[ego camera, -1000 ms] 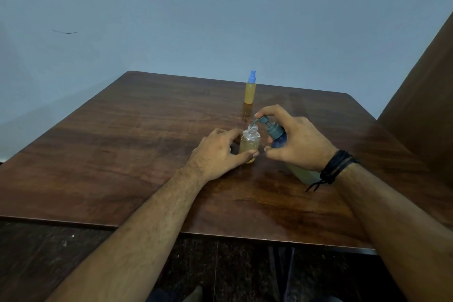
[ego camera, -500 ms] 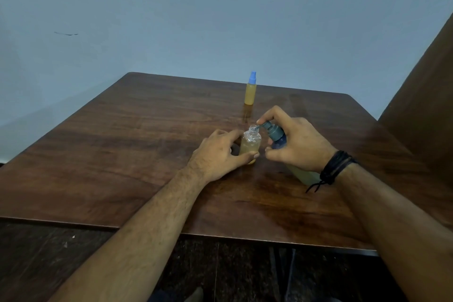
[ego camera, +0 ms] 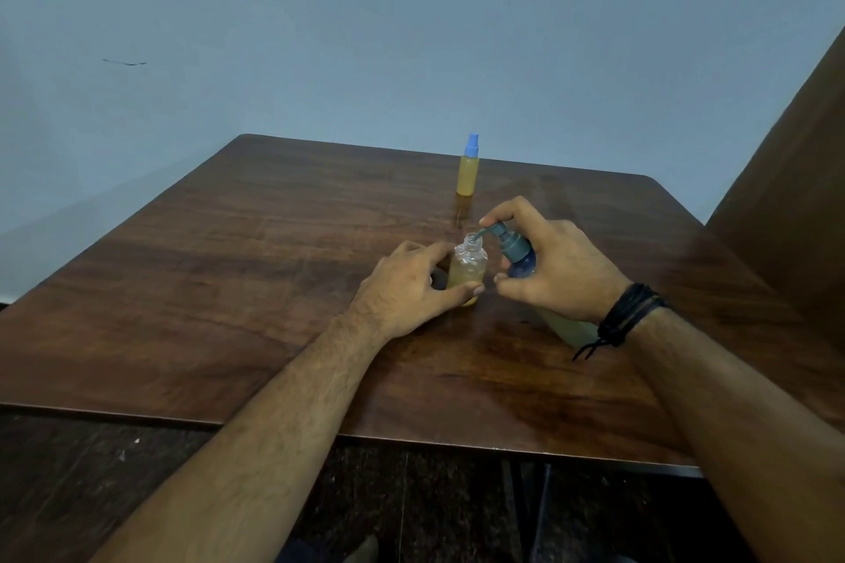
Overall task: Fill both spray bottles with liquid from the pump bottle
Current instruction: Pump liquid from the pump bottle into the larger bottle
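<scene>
**Second bottle being filled at the table's middle**

Dark, glossy wood grain is shown across the table (ego camera: 228,270), which is set against a plain blue-grey wall (ego camera: 320,37). Near the far edge a slim capped spray bottle (ego camera: 467,174) is seen upright, amber liquid nearly to its blue cap (apparently the finished one). Toward the middle, an open spray bottle (ego camera: 467,272) of clear plastic, partly filled, is pinched between thumb and fingers of the left hand (ego camera: 402,293). Just beside it, the pump bottle (ego camera: 519,254) is gripped by the right hand (ego camera: 553,274), tilted so that its grey spout is held over the open threaded neck; the forefinger is curled over the pump head. Pumping appears to be in hand. More presses are judged necessary, with the spout kept centred over the narrow mouth; spillage onto the wood is the risk.
</scene>
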